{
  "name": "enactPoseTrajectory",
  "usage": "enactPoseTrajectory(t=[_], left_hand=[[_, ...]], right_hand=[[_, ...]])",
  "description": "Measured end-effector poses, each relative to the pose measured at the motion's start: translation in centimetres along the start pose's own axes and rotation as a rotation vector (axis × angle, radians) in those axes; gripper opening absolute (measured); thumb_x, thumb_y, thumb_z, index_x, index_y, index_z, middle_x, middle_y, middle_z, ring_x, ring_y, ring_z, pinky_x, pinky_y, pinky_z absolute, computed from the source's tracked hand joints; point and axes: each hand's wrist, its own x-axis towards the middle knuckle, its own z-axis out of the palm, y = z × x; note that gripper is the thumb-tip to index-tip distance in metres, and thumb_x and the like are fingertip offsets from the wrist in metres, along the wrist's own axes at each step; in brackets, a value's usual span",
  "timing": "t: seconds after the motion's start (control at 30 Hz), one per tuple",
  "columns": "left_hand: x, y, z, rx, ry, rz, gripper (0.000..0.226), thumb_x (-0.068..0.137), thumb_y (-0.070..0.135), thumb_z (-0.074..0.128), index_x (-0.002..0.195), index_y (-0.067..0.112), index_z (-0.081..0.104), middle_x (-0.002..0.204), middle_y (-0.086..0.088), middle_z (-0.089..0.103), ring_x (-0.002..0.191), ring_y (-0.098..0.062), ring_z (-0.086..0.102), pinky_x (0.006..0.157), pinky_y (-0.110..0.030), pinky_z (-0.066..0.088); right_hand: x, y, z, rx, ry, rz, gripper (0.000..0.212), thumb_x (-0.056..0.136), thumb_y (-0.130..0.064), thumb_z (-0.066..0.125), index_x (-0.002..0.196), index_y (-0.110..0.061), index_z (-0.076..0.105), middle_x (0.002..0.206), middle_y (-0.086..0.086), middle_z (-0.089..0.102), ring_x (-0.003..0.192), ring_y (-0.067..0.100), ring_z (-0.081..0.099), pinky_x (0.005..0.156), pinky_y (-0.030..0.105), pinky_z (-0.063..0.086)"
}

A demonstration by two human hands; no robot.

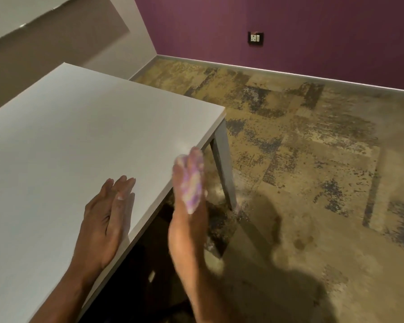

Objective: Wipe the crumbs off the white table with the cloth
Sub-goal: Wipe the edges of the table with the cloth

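**Purple Wall, Patchy Floor, and a Cloth Beside the Table**

Purple paint covers the far wall (289,24), and a small dark socket plate (255,38) sits on it. Under the wall lies a tan floor (324,164) with lots of dark, patchy marks. A big soft shadow (289,287) falls on the floor near the bottom of the view.

The white table (63,136) fills the left part of the view. One grey table leg (223,166) goes down to the floor from under the far right corner of the tabletop.

The left hand (106,215) lies flat on the tabletop, close to the right edge and toward the near end. Its palm faces down. Its fingers are straight and close together, and they hold nothing. The fingertips point toward the far right corner.

The right hand (189,220) is off the tabletop, just past the right edge, up in the air over the floor. It holds the cloth (191,190), which is white with purple bits and is bunched up small. The cloth is beside the right edge, not on top of the tabletop. The hand and the cloth are both blurry, so I cannot tell how each finger lies around the cloth.

Some tiny pale specks (237,209) show on the floor by the foot of the table leg. They are too small and blurry to say what they are.
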Motion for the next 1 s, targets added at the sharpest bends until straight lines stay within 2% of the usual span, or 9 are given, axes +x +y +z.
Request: enactPoseTrajectory(t=[0.1, 0.23, 0.37, 0.5, 0.6, 0.7, 0.87, 0.93, 1.0], left_hand=[[0.4, -0.7, 0.2, 0.010, -0.032, -0.001, 0.057, 0.105, 0.060, 0.013, 0.148, 0.045, 0.047, 0.158, 0.022, 0.042, 0.153, 0.005, 0.019, 0.126, -0.045, 0.021], [0.8, -1.0, 0.5, 0.031, -0.023, 0.010, 0.058, 0.104, 0.061, 0.015, 0.146, 0.043, 0.050, 0.158, 0.020, 0.042, 0.153, 0.005, 0.019, 0.126, -0.047, 0.022], [1.4, -0.4, 0.7, -0.004, -0.004, -0.037, 0.058, 0.100, 0.062, 0.021, 0.144, 0.041, 0.054, 0.158, 0.020, 0.043, 0.153, 0.006, 0.018, 0.125, -0.050, 0.024], [4.1, 2.4, 1.8, 0.024, -0.042, 0.039, 0.061, 0.097, 0.066, 0.023, 0.145, 0.042, 0.053, 0.159, 0.022, 0.039, 0.153, 0.008, 0.013, 0.126, -0.039, 0.019], [6.7, 4.9, 3.1, 0.067, -0.116, 0.153, 0.052, 0.100, 0.057, 0.029, 0.144, 0.043, 0.053, 0.160, 0.023, 0.037, 0.153, 0.008, 0.011, 0.125, -0.030, 0.012], [8.7, 6.0, 3.7, 0.049, -0.144, 0.193, 0.051, 0.100, 0.052, 0.031, 0.145, 0.041, 0.053, 0.161, 0.016, 0.039, 0.155, 0.002, 0.014, 0.128, -0.044, 0.016], [10.7, 5.9, 3.8, 0.018, -0.140, 0.196, 0.051, 0.100, 0.053, 0.030, 0.144, 0.040, 0.054, 0.159, 0.017, 0.041, 0.154, 0.002, 0.016, 0.127, -0.047, 0.021], [11.0, 5.9, 3.8, 0.004, -0.138, 0.196, 0.050, 0.101, 0.051, 0.031, 0.143, 0.040, 0.054, 0.159, 0.016, 0.042, 0.154, 0.001, 0.017, 0.127, -0.049, 0.021], [11.1, 6.2, 4.0, -0.014, -0.138, 0.196, 0.051, 0.100, 0.053, 0.031, 0.143, 0.041, 0.055, 0.159, 0.017, 0.042, 0.154, 0.002, 0.018, 0.127, -0.049, 0.022]], right_hand=[[-0.8, 1.5, 3.0, -0.339, 0.027, 0.122, 0.100, 0.096, 0.004, 0.056, 0.147, -0.071, 0.014, 0.163, -0.038, 0.009, 0.154, 0.003, 0.024, 0.118, 0.045, 0.043], [1.3, 3.1, 3.8, -0.488, 0.134, 0.001, 0.112, 0.086, 0.014, 0.058, 0.151, -0.065, 0.013, 0.164, -0.038, 0.001, 0.157, -0.002, 0.000, 0.123, 0.056, 0.031], [5.9, 2.7, 3.4, -0.529, 0.197, -0.071, 0.093, 0.093, 0.010, 0.049, 0.155, -0.053, 0.018, 0.171, -0.016, 0.014, 0.157, 0.010, 0.018, 0.118, 0.052, 0.040], [9.9, 2.2, 2.4, -0.483, 0.207, -0.049, 0.074, 0.095, -0.016, 0.025, 0.151, -0.063, 0.012, 0.169, -0.019, 0.017, 0.156, 0.006, 0.019, 0.122, 0.053, 0.035], [11.6, 2.0, 1.7, -0.428, 0.240, -0.155, 0.063, 0.102, -0.016, 0.032, 0.153, -0.050, 0.021, 0.167, -0.012, 0.025, 0.156, 0.007, 0.021, 0.124, 0.051, 0.032], [14.0, 1.8, 1.1, -0.350, 0.278, -0.111, 0.052, 0.107, -0.010, 0.038, 0.152, -0.035, 0.032, 0.166, -0.006, 0.031, 0.156, 0.011, 0.023, 0.125, 0.048, 0.031], [17.3, 0.7, -0.1, -0.318, 0.248, -0.041, 0.059, 0.100, -0.005, 0.045, 0.149, -0.037, 0.045, 0.162, -0.005, 0.040, 0.153, 0.016, 0.033, 0.121, 0.053, 0.035], [19.2, 0.0, -0.9, -0.289, 0.189, -0.008, 0.049, 0.102, -0.010, 0.049, 0.144, -0.035, 0.054, 0.154, -0.005, 0.052, 0.145, 0.017, 0.046, 0.117, 0.050, 0.041], [21.2, -1.0, -1.8, -0.250, 0.151, 0.108, 0.025, 0.104, -0.028, 0.058, 0.124, -0.040, 0.068, 0.122, -0.009, 0.072, 0.108, 0.011, 0.067, 0.095, 0.039, 0.056]])
